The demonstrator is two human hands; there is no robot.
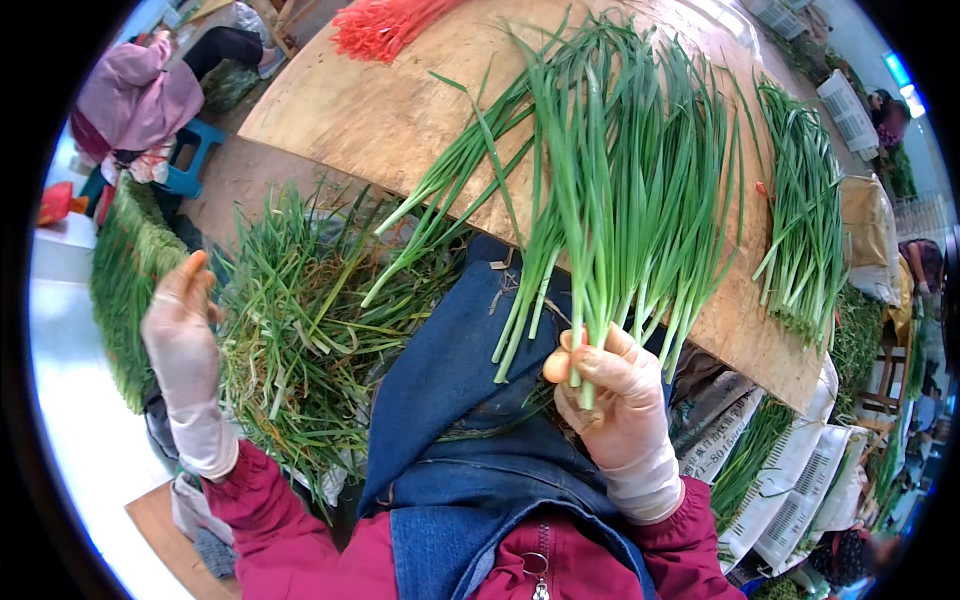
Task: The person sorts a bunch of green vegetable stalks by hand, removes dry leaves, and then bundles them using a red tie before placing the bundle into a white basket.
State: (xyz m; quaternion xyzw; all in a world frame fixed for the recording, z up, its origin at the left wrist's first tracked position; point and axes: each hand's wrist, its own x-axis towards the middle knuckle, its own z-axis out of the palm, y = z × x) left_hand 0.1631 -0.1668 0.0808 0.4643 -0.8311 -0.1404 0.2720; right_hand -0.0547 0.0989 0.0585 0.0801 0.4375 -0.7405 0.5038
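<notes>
My right hand (619,397), in a thin translucent glove with bare fingertips, pinches a few leafy green stalks (592,300), apparently garlic chives, near their pale lower ends. Their leaves reach away over a loose spread of the same greens (660,172) on the wooden board (322,112). Several stalks stick out past the board's near edge, over my blue apron (442,420). My left hand (184,322), gloved likewise, is raised at the left with nothing visible in it, its fingers extended. Below and beside it lies a heap of leafy trimmings (307,322).
A tied bundle of greens (802,210) lies at the board's right, red ties (390,26) at its far edge. Stacked greens (135,285) stand at the left. White sacks (787,480) lie at the right. A person (139,97) sits near a blue stool (191,157); other people are farther right.
</notes>
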